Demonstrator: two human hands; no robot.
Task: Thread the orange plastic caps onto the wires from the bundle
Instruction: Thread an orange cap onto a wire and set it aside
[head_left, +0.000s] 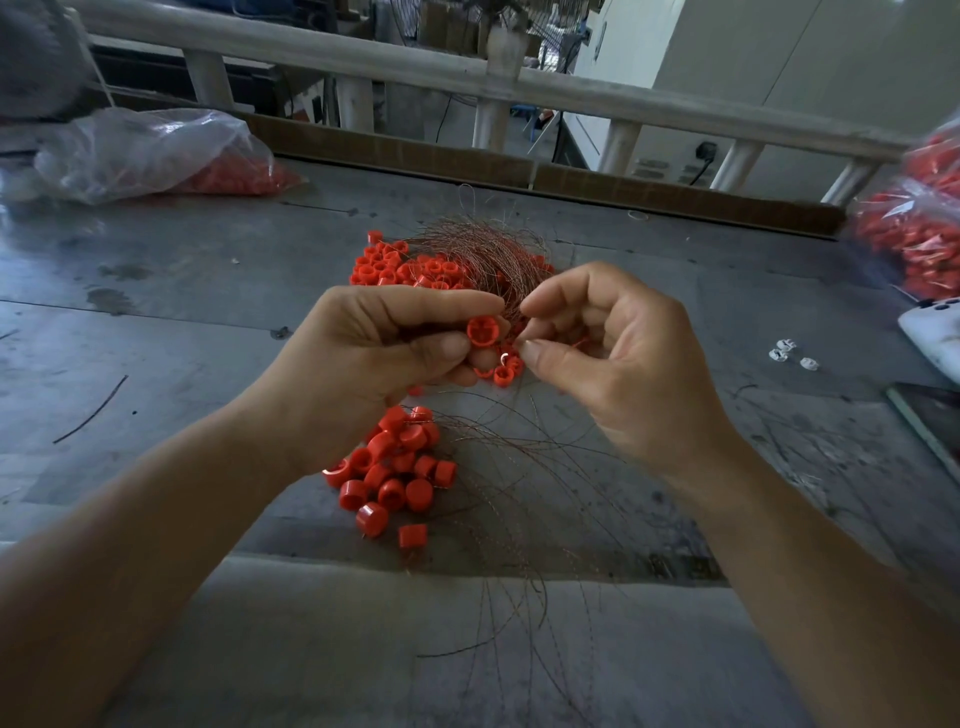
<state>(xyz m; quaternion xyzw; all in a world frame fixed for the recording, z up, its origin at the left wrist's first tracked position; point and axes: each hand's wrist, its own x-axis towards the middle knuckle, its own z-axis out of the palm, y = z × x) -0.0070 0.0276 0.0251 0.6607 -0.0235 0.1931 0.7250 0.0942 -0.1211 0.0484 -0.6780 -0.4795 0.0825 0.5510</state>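
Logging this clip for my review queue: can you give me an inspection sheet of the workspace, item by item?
Surface: grey table, scuffed and stained.
Job's things: loose orange caps under a wire bundle behind the hands; nearer pile of caps with trailing wires running toward the person.
Clutter: clear bag of orange caps far left; another bag far right; small white parts; stray wire piece.
Grippers: left hand pinches a single cap; right hand seems to pinch a wire end, too thin to confirm.
Cables: plug and black cord at a background socket.
Surroundings: pale railing; cardboard strip along the far edge.
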